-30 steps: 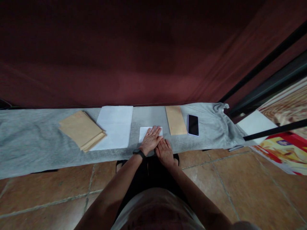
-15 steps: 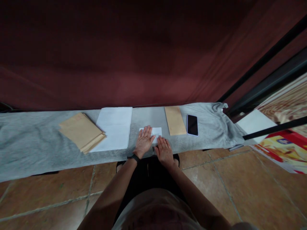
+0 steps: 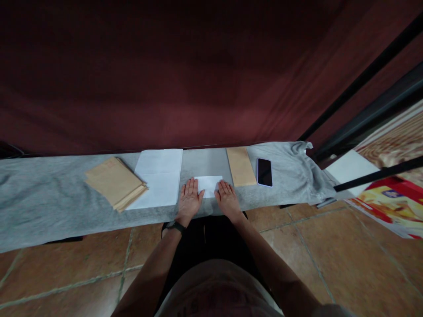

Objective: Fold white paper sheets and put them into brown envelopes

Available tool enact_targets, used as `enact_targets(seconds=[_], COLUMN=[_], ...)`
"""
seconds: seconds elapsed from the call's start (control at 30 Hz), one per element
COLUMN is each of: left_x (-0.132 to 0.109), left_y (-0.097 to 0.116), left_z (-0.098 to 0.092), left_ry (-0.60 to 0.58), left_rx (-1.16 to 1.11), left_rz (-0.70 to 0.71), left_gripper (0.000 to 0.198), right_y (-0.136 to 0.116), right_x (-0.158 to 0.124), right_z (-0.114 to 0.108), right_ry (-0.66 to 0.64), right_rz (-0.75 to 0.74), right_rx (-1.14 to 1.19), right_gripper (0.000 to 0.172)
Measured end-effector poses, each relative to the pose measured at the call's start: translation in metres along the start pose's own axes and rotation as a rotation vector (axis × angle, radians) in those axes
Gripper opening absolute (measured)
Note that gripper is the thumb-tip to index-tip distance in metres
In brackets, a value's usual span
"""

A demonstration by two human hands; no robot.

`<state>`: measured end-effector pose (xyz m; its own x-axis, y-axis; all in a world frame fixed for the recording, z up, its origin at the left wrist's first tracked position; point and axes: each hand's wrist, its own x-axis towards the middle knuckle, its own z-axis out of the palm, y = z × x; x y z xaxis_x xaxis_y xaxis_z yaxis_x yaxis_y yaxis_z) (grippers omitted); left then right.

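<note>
A small folded white paper (image 3: 209, 186) lies flat on the grey cloth in front of me. At its left edge rests my left hand (image 3: 190, 200), fingers stretched out flat and a dark watch on the wrist. My right hand (image 3: 228, 200) lies on the paper's right edge, its fingers also extended. Neither hand grips anything. To the left are larger white sheets (image 3: 161, 176), partly covered by a fanned stack of brown envelopes (image 3: 114, 180). A single brown envelope (image 3: 241, 166) lies just right of my right hand.
A phone (image 3: 265, 172) with a dark screen lies right of the single envelope. The long narrow surface is covered by a wrinkled grey cloth (image 3: 287, 171). Dark red fabric (image 3: 198, 88) rises behind it. Black bars (image 3: 373, 176) and a red-yellow box (image 3: 393, 202) stand at the right.
My left hand has slid left across the small paper to its left edge, uncovering its middle. My right hand has shifted only slightly, staying at the right edge.
</note>
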<state>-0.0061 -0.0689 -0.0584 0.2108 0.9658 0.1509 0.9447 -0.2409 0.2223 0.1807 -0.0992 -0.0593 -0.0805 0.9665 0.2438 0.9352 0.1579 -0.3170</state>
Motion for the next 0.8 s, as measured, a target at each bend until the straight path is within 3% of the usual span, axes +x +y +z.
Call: enact_targets(seconds=[0.4,0.63,0.8], left_x=[0.000,0.002,0.004], left_y=[-0.001,-0.001,0.006], left_z=[0.002,-0.001,-0.012], left_ry=[0.026,0.032,0.024], left_rx=[-0.040,-0.120,-0.399], left_rz=[-0.004,-0.057,-0.195], left_gripper=[0.066,0.061,0.052], right_y=[-0.001,-0.011,-0.019], right_x=[0.028,-0.005,-0.018], right_z=[0.020,0.018,0.014], right_ry=[0.072,0.096,0.089], right_rz=[0.029,-0.001,0.003], right_rx=[-0.045,-0.049,-0.069], right_gripper=[0.057,0.059,0.064])
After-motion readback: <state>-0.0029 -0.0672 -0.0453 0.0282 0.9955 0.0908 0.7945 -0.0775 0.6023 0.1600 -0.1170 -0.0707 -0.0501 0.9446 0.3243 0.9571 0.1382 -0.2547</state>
